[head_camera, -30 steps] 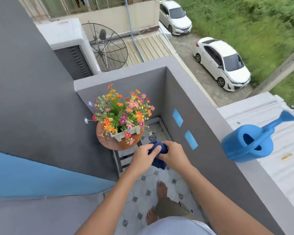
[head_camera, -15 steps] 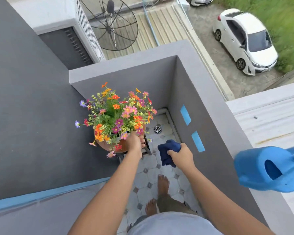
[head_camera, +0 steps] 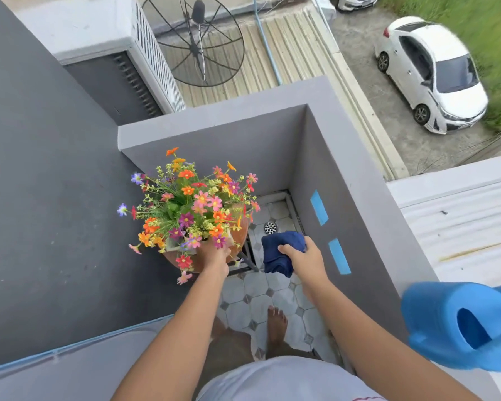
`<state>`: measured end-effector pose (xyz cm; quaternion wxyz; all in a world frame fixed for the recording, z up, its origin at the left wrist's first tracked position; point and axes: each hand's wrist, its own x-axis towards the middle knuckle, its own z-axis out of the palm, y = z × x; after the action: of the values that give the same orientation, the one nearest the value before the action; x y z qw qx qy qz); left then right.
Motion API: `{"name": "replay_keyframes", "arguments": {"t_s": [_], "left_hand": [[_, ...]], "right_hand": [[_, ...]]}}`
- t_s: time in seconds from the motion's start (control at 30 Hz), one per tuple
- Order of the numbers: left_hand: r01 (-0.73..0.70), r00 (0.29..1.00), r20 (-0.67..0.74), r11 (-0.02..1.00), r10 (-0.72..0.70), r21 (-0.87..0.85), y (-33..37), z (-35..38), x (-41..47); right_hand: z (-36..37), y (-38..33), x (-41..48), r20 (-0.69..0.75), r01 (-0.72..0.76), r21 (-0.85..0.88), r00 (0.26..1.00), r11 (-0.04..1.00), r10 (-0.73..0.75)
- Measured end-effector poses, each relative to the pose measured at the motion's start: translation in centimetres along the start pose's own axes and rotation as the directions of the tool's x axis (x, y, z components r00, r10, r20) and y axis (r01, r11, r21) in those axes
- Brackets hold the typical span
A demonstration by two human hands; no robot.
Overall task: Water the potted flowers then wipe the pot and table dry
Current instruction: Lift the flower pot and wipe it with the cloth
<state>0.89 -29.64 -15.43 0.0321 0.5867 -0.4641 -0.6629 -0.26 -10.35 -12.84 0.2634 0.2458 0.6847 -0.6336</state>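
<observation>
A white pot (head_camera: 172, 244) full of orange, pink and purple flowers (head_camera: 193, 202) stands on a small round brown table (head_camera: 239, 227) in the balcony corner. My left hand (head_camera: 213, 254) grips the pot's near edge, partly hidden by blooms. My right hand (head_camera: 302, 257) holds a bunched dark blue cloth (head_camera: 281, 250) to the right of the table, above the tiled floor. A blue watering can (head_camera: 463, 325) sits on the grey wall ledge at the lower right.
Grey parapet walls (head_camera: 344, 175) close the corner at the back and right. A floor drain (head_camera: 270, 227) lies behind the cloth. My bare feet (head_camera: 276, 322) stand on the tiles. A dark wall (head_camera: 47, 198) runs along the left; cars are parked far below.
The hands have separated: my left hand went from the cloth to the pot's edge, while my right hand kept the cloth. The view has tilted down and closer.
</observation>
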Motion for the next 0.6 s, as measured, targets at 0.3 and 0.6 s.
{"name": "replay_keyframes", "arguments": {"t_s": [0.3, 0.6], "left_hand": [[0.001, 0.971, 0.238, 1.000, 0.002, -0.015, 5.5, -3.2, -2.8], [-0.024, 0.908, 0.419, 0.999, 0.006, 0.038, 7.6, -4.4, -6.7]], "right_hand": [[3.5, -4.8, 0.5, -0.063, 0.274, 0.099, 0.961, 0.956, -0.269], [7.9, -10.1, -0.2, -0.075, 0.573, -0.078, 0.812, 0.816, -0.578]]}}
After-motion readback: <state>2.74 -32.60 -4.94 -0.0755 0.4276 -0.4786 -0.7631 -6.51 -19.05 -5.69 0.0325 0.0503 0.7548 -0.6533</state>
